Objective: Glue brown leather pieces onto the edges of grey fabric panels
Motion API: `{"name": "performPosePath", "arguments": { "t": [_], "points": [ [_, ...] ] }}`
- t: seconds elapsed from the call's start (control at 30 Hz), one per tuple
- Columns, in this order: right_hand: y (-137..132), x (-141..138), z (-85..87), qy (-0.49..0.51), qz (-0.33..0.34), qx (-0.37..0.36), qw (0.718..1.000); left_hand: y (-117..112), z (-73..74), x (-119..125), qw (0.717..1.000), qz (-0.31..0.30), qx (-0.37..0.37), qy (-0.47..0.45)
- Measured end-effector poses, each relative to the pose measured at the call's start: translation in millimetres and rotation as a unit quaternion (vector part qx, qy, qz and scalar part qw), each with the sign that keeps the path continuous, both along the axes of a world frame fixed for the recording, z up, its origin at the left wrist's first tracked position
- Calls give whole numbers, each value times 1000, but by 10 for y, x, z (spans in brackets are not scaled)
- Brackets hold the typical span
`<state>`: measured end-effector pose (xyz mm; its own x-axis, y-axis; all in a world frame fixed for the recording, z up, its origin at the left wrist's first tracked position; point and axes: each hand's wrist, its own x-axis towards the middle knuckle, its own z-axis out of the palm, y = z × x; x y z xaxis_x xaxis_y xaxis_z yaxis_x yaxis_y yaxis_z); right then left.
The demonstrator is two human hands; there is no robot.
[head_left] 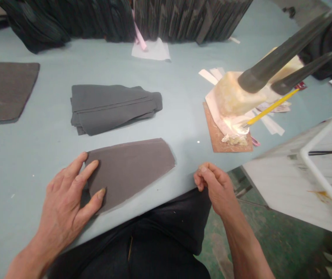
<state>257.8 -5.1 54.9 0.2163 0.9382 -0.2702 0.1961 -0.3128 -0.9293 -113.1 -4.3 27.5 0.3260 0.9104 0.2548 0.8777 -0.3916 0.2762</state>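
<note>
My left hand (71, 190) lies at the left end of a grey-brown cut piece of sheet material (134, 166), fingers and thumb spread over its edge. The piece lies flat on the table and narrows to the right; a second edge shows along its top, so it may be layered. To its right, my right hand (214, 184) is at the table's front edge, apart from the piece. Its fingers are curled with the thumb pressed on them; whether anything small is between them is hidden. Just beyond the piece lies a pile of darker grey cut pieces (110, 108).
A brown flat piece (9, 93) lies far left. Dark stacked pieces (183, 19) stand along the back. At right, a cream block-like container (236, 93) with dark tapered handles (276, 54) and a yellow stick (270, 108) sits on a brown board (217, 135). A white-framed surface (308, 166) is beyond.
</note>
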Motion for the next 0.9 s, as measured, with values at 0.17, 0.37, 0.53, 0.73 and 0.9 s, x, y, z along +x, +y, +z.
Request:
{"name": "performPosePath", "arguments": {
  "t": [0.17, 0.37, 0.53, 0.73, 0.9],
  "points": [
    [-319, 394, -61, -107, -82, -5, 991, -1, 7, 0, 1000, -2, 6, -2],
    [-896, 980, -231, -235, -157, -96, 954, 24, 6, 7, 1000, -10, 15, -5],
    [-1023, 1001, -156, -442, -131, -186, 868, 23, 4, -2, 1000, -3, 7, -7],
    [-402, 124, 139, -368, 7, 160, 916, 13, 12, 4, 1000, 2, 5, -10],
    [48, -252, -28, -346, 97, 151, 921, -14, 16, 7, 1000, -1, 0, -10]
  ]
}}
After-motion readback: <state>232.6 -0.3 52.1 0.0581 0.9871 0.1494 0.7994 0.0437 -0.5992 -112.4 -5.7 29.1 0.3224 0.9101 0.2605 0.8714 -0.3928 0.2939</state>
